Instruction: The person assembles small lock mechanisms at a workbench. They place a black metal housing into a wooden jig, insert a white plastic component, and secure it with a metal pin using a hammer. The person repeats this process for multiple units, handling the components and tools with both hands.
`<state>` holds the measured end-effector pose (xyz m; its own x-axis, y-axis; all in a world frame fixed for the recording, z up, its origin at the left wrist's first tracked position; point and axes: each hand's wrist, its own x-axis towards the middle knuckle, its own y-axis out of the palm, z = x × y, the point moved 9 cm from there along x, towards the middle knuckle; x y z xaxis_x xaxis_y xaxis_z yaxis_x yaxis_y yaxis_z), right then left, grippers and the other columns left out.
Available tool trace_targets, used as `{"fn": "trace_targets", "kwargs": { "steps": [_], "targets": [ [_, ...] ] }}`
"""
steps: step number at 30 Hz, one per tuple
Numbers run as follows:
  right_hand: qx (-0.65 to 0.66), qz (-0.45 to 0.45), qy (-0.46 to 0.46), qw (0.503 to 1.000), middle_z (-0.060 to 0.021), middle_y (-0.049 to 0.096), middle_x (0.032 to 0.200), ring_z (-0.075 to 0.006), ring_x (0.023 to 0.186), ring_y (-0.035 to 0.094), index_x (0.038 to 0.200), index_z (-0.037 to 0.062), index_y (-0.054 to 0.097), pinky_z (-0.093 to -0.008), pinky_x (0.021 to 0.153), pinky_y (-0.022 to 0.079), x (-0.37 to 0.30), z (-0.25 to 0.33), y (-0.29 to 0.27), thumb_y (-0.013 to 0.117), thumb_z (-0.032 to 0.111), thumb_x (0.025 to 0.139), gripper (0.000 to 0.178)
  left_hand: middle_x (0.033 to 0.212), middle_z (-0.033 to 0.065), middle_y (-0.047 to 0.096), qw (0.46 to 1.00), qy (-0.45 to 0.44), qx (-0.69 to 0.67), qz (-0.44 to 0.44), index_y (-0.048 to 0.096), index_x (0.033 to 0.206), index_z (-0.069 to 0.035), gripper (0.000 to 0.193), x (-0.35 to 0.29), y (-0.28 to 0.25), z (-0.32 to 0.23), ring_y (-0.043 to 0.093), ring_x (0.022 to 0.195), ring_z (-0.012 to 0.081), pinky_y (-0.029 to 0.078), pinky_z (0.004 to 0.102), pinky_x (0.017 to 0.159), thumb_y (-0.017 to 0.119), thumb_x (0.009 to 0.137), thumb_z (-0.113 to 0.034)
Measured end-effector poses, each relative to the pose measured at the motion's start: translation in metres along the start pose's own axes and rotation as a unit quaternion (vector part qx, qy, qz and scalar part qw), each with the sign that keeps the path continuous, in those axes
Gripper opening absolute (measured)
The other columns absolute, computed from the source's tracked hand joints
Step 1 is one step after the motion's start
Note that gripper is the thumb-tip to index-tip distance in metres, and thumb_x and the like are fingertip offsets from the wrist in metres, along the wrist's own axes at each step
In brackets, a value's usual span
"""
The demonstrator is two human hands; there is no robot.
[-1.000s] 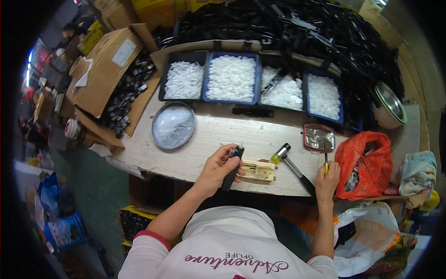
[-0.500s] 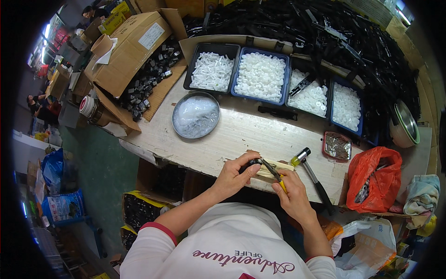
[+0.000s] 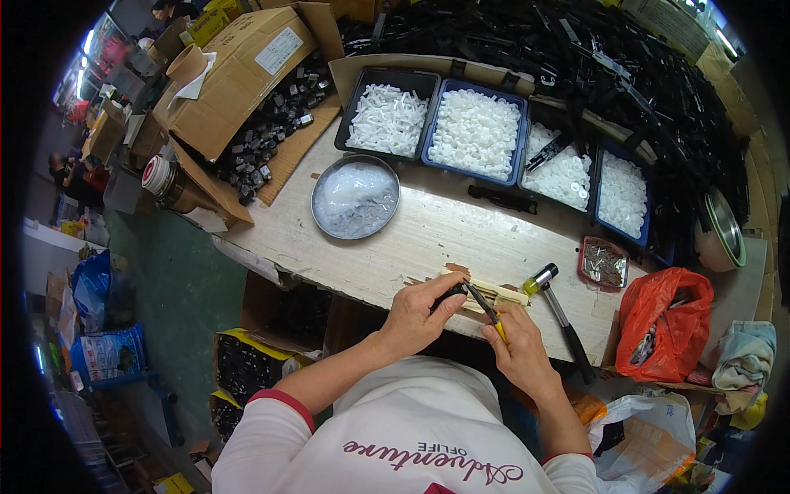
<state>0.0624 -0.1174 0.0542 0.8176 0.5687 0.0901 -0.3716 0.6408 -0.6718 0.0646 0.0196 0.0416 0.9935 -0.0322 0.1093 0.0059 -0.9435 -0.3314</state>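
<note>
Left hand [image 3: 416, 314] and right hand [image 3: 518, 342] curl close together.

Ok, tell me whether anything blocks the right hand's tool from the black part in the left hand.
Nothing visible does: the yellow-handled tool in the right hand reaches toward the black part in the left hand. Contact is too small to tell. The cream block shows behind.

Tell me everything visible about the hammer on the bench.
The hammer has a black-and-yellow head, the yellow end looking like translucent plastic, a grey metal-looking shaft and a black grip. It lies slantwise on the bench, unheld, its grip apparently reaching past the front edge. Its yellow end is close to the cream fixture.
</note>
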Motion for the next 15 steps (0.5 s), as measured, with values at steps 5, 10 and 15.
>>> {"fn": "trace_targets", "kwargs": {
  "steps": [5, 10, 15],
  "targets": [
    [-0.047, 0.068, 0.008, 0.997, -0.0188, 0.052, 0.084, -0.0354, 0.076, 0.053, 0.081, -0.0057, 0.051, -0.0395, 0.066, 0.044, -0.001, -0.002, 0.013, 0.06, 0.009, 0.08, 0.018, 0.065, 0.0066, 0.056, 0.944, -0.219, -0.222, 0.105, 0.054, 0.101, -0.001, 0.019, -0.012, 0.016, 0.038, 0.049, 0.046, 0.0114, 0.041, 0.0238, 0.044, 0.054, 0.088, -0.014],
    [-0.051, 0.126, -0.064, 0.989, -0.0176, 0.053, 0.084, -0.0347, 0.072, 0.054, 0.081, -0.0051, 0.051, -0.0387, 0.061, 0.045, 0.001, 0.018, 0.017, 0.063, 0.008, 0.076, 0.019, 0.062, 0.0115, 0.055, 0.646, -0.347, -0.633, 0.249, 0.052, 0.098, -0.003, 0.02, -0.054, 0.037, 0.043, 0.051, 0.042, 0.0176, 0.04, 0.0279, 0.034, 0.051, 0.089, -0.02],
    [-0.076, 0.157, -0.145, 0.974, -0.0159, 0.054, 0.085, -0.0327, 0.074, 0.054, 0.079, -0.0041, 0.051, -0.0374, 0.062, 0.046, 0.006, 0.045, 0.036, 0.067, 0.011, 0.073, 0.023, 0.066, 0.0167, 0.054, 0.581, -0.32, -0.711, 0.233, 0.052, 0.101, 0.0, 0.022, -0.082, 0.022, 0.045, 0.051, 0.045, 0.0229, 0.041, 0.0342, 0.038, 0.052, 0.087, -0.016]
  ]
}}
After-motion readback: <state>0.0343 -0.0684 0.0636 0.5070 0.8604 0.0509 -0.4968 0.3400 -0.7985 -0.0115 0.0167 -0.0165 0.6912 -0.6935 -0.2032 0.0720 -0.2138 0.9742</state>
